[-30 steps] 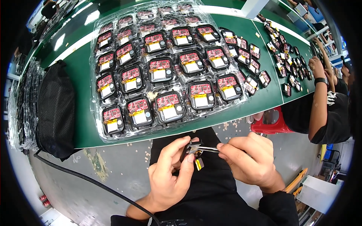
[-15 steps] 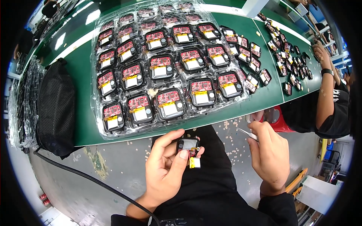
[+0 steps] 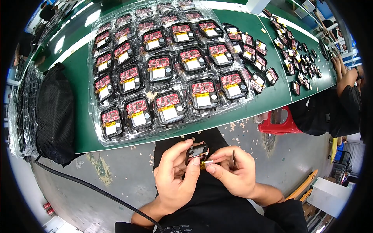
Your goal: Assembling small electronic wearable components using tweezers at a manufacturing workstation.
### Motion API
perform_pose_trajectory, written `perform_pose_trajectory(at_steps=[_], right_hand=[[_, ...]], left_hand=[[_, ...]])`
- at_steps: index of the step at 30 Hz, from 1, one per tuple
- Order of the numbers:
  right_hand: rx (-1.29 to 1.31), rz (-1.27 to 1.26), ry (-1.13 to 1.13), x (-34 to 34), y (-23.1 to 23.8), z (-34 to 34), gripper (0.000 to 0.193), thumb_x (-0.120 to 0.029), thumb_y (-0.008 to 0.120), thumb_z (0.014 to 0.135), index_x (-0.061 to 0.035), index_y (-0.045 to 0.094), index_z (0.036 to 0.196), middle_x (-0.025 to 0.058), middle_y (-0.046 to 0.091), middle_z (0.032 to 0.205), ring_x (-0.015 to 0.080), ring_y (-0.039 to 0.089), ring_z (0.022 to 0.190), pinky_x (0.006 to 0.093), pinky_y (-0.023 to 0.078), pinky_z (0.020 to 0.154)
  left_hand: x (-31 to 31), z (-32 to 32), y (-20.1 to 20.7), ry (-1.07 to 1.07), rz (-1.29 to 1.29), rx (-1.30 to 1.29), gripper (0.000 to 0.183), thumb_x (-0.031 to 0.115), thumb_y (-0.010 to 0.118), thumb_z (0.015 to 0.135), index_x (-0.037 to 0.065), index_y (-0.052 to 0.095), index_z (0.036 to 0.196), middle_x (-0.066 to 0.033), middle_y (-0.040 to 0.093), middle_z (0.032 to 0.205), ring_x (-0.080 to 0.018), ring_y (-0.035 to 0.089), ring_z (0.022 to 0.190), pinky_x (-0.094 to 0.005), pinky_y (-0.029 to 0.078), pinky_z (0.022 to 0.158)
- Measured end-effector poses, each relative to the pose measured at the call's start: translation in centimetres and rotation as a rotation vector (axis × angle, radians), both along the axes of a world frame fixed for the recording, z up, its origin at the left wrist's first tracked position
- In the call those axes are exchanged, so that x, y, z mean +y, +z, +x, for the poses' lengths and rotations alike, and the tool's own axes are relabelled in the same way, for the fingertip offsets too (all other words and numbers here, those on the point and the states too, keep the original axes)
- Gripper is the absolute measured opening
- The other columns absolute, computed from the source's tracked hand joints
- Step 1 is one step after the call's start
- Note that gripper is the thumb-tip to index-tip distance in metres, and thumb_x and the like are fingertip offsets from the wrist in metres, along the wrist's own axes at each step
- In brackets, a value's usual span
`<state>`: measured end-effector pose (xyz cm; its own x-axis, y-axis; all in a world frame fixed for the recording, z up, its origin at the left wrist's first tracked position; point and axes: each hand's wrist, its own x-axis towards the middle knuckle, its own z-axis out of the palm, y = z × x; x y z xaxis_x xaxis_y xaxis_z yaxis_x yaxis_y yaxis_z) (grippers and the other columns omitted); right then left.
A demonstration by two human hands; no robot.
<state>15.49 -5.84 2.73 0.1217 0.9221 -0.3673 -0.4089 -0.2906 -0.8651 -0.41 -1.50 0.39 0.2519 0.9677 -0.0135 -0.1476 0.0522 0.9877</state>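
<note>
My left hand (image 3: 173, 167) grips a small black-framed electronic module (image 3: 197, 150), held tilted between thumb and fingers just off the table's front edge. From its lower side hangs a small silver battery (image 3: 206, 164) with yellow tape. Close beside it, my right hand (image 3: 237, 174) pinches that battery between thumb and forefinger. A thin dark sliver (image 3: 234, 158) shows among the right fingers, perhaps the tweezers; its ends are hidden. Beyond my hands, a clear plastic tray (image 3: 94, 112) holds rows of similar modules with red boards and white batteries.
The tray lies on a green table (image 3: 82, 130). Loose modules (image 3: 258, 82) are heaped to its right. A black mesh bag (image 3: 56, 116) and stacked clear trays (image 3: 24, 112) stand left. A black cable (image 3: 97, 190) crosses below. Near a red stool (image 3: 278, 122) sits a co-worker (image 3: 347, 105).
My right hand has moved left from beside the table edge to the module and has taken hold of the battery. My left hand has tilted the module. The co-worker's arm has shifted.
</note>
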Motion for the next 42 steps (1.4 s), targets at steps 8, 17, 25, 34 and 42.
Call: perform_pose_trajectory(at_steps=[8, 17, 25, 34, 42], right_hand=[[-1.145, 0.681, 0.194, 2.2, 1.2, 2.5, 0.041, 0.011, 0.073, 0.062, -0.0006, 0.073, 0.102, 0.0112, 0.073, 0.093, 0.0240, 0.073, 0.074, 0.0313, 0.060, 0.060], [-1.183, 0.647, 0.170, 2.6, 1.2, 1.7, 0.038, 0.011, 0.073, 0.064, -0.0016, 0.073, 0.099, 0.0087, 0.068, 0.090, 0.0210, 0.070, 0.069, 0.0307, 0.058, 0.056], [-0.973, 0.538, 0.267, 3.0, 0.9, 1.7, 0.039, 0.014, 0.069, 0.064, -0.0006, 0.073, 0.100, 0.0095, 0.069, 0.091, 0.0241, 0.072, 0.075, 0.0318, 0.060, 0.061], [-1.097, 0.617, 0.141, 2.7, -0.7, 1.0, 0.039, 0.010, 0.068, 0.064, -0.0036, 0.075, 0.100, 0.0079, 0.069, 0.089, 0.0207, 0.070, 0.069, 0.0301, 0.056, 0.054], [-0.786, 0.427, 0.278, 3.3, 0.0, 1.9, 0.035, 0.018, 0.070, 0.070, -0.0003, 0.073, 0.100, 0.0123, 0.070, 0.092, 0.0279, 0.071, 0.080, 0.0358, 0.059, 0.070]], left_hand=[[0.4, -0.2, 0.8, -0.025, 0.130, 0.266, 0.036, -0.009, 0.071, 0.086, -0.004, 0.067, 0.122, -0.0180, 0.074, 0.105, -0.0200, 0.075, 0.084, -0.0288, 0.061, 0.072], [0.8, -0.3, 1.6, -0.135, 0.322, 0.388, 0.048, -0.011, 0.068, 0.085, -0.004, 0.062, 0.132, -0.0235, 0.072, 0.107, -0.0289, 0.076, 0.087, -0.0335, 0.061, 0.075], [0.7, -0.5, 1.0, -0.106, 0.305, 0.415, 0.049, -0.011, 0.069, 0.087, -0.005, 0.061, 0.134, -0.0237, 0.072, 0.108, -0.0266, 0.076, 0.088, -0.0333, 0.061, 0.076], [0.5, -0.8, 0.3, -0.126, 0.171, 0.331, 0.048, -0.009, 0.068, 0.090, -0.005, 0.059, 0.137, -0.0225, 0.073, 0.108, -0.0224, 0.076, 0.087, -0.0313, 0.060, 0.075], [0.6, -1.0, 0.7, -0.155, 0.126, 0.354, 0.047, -0.009, 0.068, 0.090, -0.004, 0.060, 0.136, -0.0219, 0.073, 0.106, -0.0222, 0.075, 0.085, -0.0311, 0.059, 0.075]])
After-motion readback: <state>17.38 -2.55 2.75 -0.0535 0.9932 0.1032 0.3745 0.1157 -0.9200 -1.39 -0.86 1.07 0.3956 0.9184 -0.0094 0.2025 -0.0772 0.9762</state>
